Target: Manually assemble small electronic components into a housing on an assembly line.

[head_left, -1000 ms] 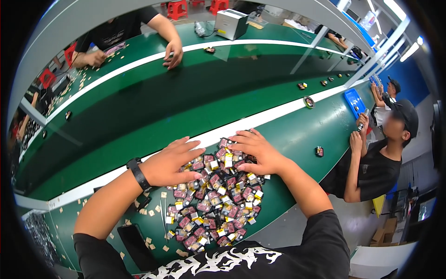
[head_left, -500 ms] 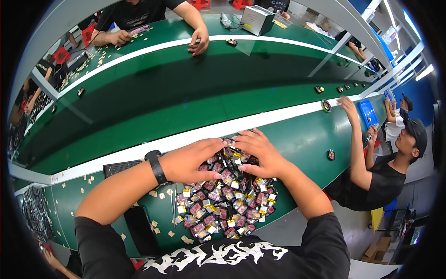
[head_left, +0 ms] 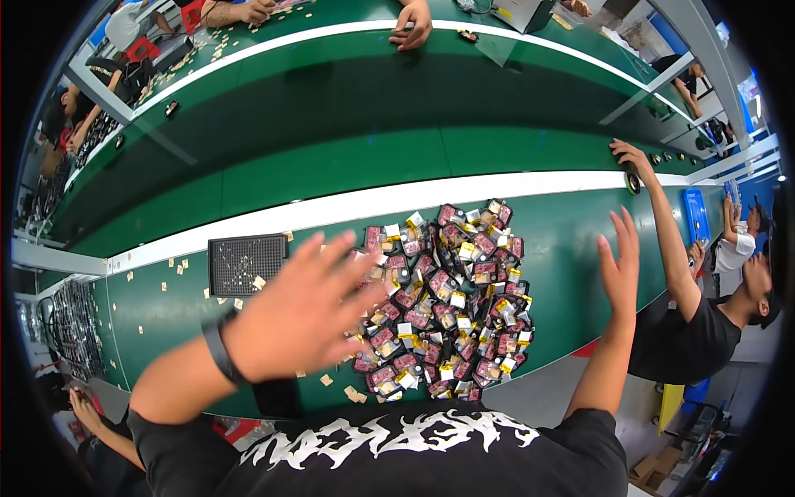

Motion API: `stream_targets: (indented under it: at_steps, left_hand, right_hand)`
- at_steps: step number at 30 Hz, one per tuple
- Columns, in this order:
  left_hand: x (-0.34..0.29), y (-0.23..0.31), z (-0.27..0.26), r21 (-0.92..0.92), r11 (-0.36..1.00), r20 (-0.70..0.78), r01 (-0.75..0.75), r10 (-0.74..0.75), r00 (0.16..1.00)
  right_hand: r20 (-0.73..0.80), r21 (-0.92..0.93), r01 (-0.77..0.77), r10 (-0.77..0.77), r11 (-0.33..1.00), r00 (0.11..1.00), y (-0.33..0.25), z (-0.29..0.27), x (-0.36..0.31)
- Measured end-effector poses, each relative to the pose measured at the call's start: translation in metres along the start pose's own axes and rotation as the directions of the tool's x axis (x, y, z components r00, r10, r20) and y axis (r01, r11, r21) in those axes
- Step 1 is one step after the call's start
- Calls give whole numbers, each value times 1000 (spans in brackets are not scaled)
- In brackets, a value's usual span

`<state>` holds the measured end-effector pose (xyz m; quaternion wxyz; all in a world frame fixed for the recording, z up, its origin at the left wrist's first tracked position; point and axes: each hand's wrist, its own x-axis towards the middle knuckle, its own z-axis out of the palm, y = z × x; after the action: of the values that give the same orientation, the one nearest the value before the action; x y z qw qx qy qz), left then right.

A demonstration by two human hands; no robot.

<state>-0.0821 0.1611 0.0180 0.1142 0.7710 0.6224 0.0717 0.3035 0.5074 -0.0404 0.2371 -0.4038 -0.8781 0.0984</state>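
Observation:
My left hand (head_left: 310,311) is raised over the left side of a heap of small electronic modules (head_left: 447,306), its fingers spread and empty. A dark band (head_left: 222,352) circles that wrist. To the right of the heap, my right hand (head_left: 621,265) is held up apart from it, fingers stretched and holding nothing. The modules have black casings, pinkish-red boards and white-and-yellow pieces like small battery pouches. They lie jumbled on the green worktable (head_left: 567,248); my left hand hides part of the heap's left edge.
A black gridded tray (head_left: 232,280) sits left of the heap, with small tan pieces scattered nearby. A dark flat object (head_left: 277,398) is partly under my left forearm. Beyond a white ledge runs a green belt (head_left: 331,157). A co-worker's arm (head_left: 671,211) reaches toward it at right.
Both hands have lifted off the heap and moved apart, the left toward me, the right to the right. The heap's far part is now uncovered. The view has shifted; the co-worker's hand reaches farther over the belt.

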Motion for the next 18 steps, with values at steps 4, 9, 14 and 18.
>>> stream_targets:
  at_steps: [4, 9, 14, 18]
  left_hand:
    - [-32, 68, 45, 57, 982, -66, -180, 184, 981]
    - [-31, 86, 70, 65, 945, -32, -321, 324, 946]
    - [-34, 96, 85, 253, 927, -40, -277, 296, 954]
    - [-42, 102, 102, 310, 926, -65, -216, 247, 967]
  right_hand:
    - [-20, -215, -88, 86, 973, 996, 62, 10, -44]
    - [-15, -200, -65, 63, 978, 998, 46, 25, -60]
    - [-51, 50, 63, -60, 997, 997, -6, 31, -76]
    - [-62, 233, 83, -71, 969, 996, -32, 36, -96]
